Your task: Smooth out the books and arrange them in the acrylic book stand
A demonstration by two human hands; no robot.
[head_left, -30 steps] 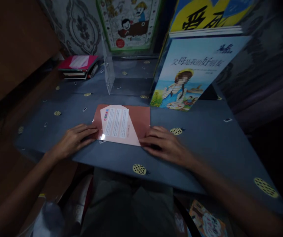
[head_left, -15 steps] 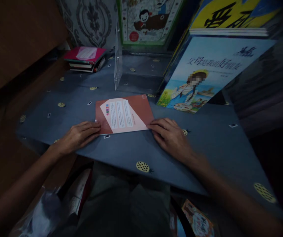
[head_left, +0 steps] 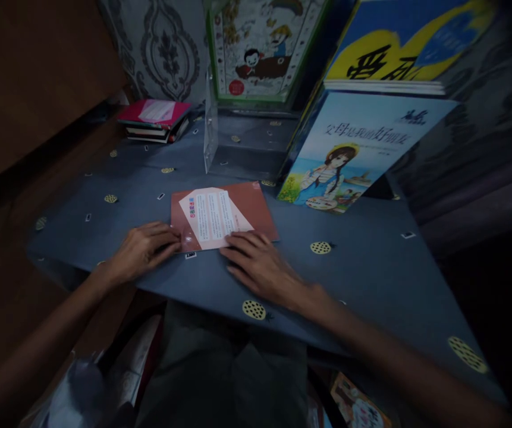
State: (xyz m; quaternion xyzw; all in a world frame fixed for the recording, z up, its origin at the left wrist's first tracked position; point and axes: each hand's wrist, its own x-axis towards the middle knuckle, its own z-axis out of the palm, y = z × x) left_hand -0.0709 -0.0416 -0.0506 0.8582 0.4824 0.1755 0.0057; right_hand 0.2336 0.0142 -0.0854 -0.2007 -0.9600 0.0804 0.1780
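A reddish-brown folded sheet [head_left: 256, 208] lies on the blue cloth-covered table [head_left: 371, 267], with a pale printed flap [head_left: 213, 217] turned over onto it. My left hand [head_left: 142, 252] rests flat at the sheet's near left corner, fingers stretched out and touching its edge. My right hand [head_left: 260, 267] lies flat along the sheet's near edge, fingertips pressing on the bottom of the pale flap. Neither hand grips anything.
A blue picture book [head_left: 354, 157] stands upright behind the sheet at right, more books stacked above it. A clear acrylic stand [head_left: 213, 128] sits at the back centre. A small pile of books [head_left: 155, 119] lies at the back left. My lap shows below the table edge.
My right hand slid left along the sheet's near edge, from its right corner to the bottom of the pale flap. My left hand stayed at the left corner.
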